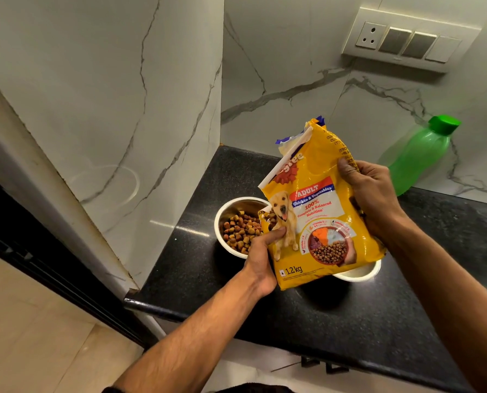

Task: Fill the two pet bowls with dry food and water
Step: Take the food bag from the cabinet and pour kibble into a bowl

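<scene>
Both hands wrapped around a yellow plastic dog food bag with a puppy picture and "1.2 kg" print [319,219], held up over the black speckled stone worktop [336,321] near its back left corner. Left hand [260,256] clamped on the bag's lower left edge, thumb pressed flat on the front right over the printed dog, fingers tucked behind and out of sight. Right hand [372,199] closed on the right side of the bag, thumb on the front panel, fingers curled round the back. Bag tipped with a torn opening at the left edge just above the round steel pet bowl with a white rim [236,204], a few brown kibble pieces [241,229] visible right at the tear. Bowl sits close to the worktop's left edge, partly filled with kibble. Second white-rimmed bowl [361,275] just beside it to the right, mostly hidden under the bag, so no telling what's inside. Green translucent plastic bottle with a green cap [418,160] standing at the back edge against the white marble wall [293,66], well apart from both hands, cap on.
</scene>
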